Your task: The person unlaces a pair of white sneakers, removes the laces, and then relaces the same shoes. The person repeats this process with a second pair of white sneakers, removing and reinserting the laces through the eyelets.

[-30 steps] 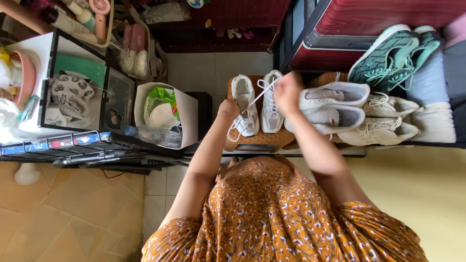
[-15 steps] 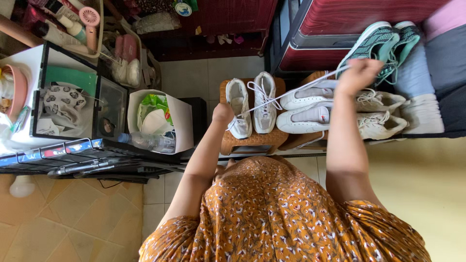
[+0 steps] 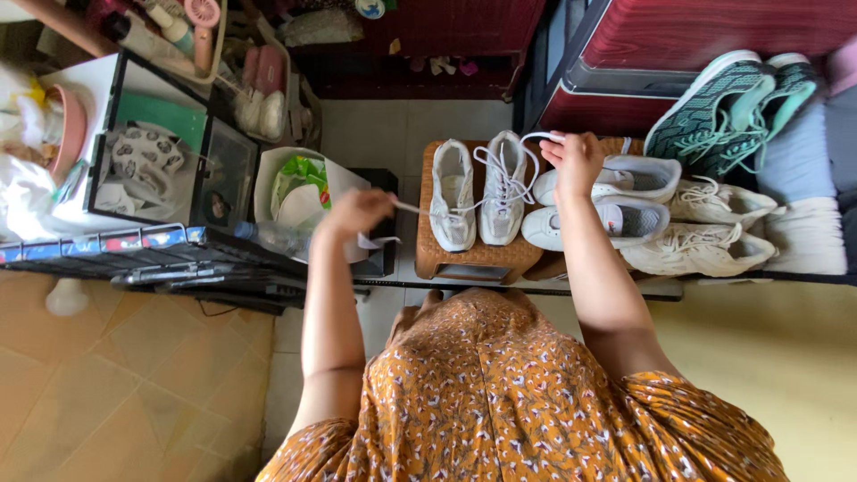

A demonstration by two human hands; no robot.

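Head view: left hand [image 3: 357,211] pinched on one lace [image 3: 412,209] end, drawn out leftward; right hand [image 3: 578,159] closed on the other end, looped above the shoes [image 3: 478,192] on the stool [image 3: 473,259]. Lacing mid-way, seemingly — next probably needs both ends pulled even, then crossed.

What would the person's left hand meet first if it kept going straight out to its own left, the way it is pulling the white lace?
Probably the white paper bag holding green and white items: the left hand already overlaps its rim, though their relative height is unclear from above.
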